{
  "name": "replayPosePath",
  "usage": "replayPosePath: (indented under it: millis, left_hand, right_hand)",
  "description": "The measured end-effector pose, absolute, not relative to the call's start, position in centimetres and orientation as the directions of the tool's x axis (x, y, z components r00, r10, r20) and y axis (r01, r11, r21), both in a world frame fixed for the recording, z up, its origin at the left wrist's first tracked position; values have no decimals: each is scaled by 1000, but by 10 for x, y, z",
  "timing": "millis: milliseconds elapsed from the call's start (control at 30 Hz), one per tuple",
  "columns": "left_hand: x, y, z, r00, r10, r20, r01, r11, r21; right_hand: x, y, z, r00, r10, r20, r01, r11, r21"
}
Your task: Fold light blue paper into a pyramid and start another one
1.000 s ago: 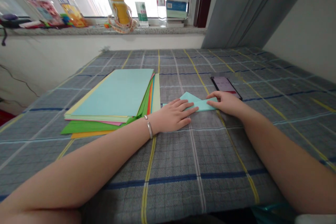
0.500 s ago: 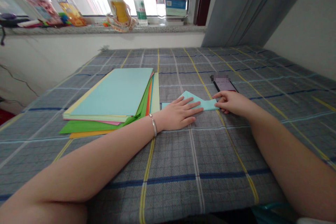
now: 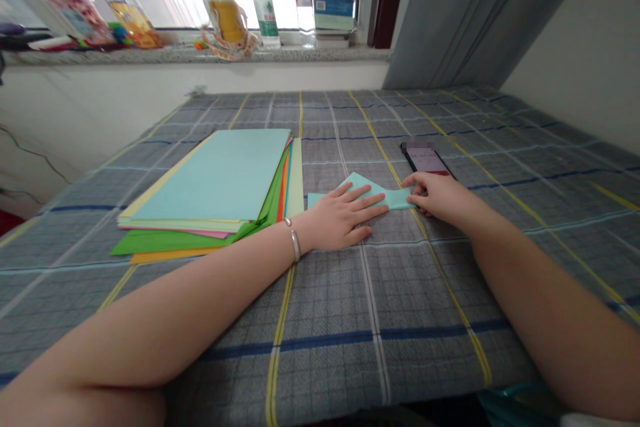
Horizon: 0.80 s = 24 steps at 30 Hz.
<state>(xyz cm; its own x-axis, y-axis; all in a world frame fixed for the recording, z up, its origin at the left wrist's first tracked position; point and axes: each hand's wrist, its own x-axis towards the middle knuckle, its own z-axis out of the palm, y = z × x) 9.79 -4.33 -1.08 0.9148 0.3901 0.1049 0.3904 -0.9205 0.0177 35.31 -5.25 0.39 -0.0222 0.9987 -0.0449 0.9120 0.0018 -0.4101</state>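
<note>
Paper (image 3: 400,199) touches both hands (image 3: 340,217) (image 3: 443,195), partly under the left

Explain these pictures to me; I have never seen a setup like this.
There is no machine here, just a person working bare-handed. Every picture comes from one camera worn on that person's head, looking forward and down. The left hand lies spread over a folded light-blue paper, while the right hand holds its right end between thumb and fingers. On the checked cloth, a stack of coloured paper lies to the left, and a phone lies just beyond the right hand.
</note>
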Motion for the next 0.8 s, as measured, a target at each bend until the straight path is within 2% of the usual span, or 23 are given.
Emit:
replayPosePath:
  millis: [100,233,367,667,800]
  left_hand:
    - [98,-43,-11,922,374,105,374,-927,21]
    - [99,-41,-14,924,366,109,366,-930,21]
    - [99,-39,-15,928,360,99,359,-933,29]
    - [99,-38,-10,927,371,47,365,-926,97]
    - [99,-37,-9,928,368,55,362,-927,101]
  right_hand:
    - [352,-54,6,-79,996,41,949,88,-304]
    - [348,-59,10,-302,926,225,921,344,-180]
    - [342,-64,13,-551,810,203,817,573,-70]
    - [327,-77,20,-660,742,118,746,630,216]
    - [325,-80,22,-618,780,96,770,576,274]
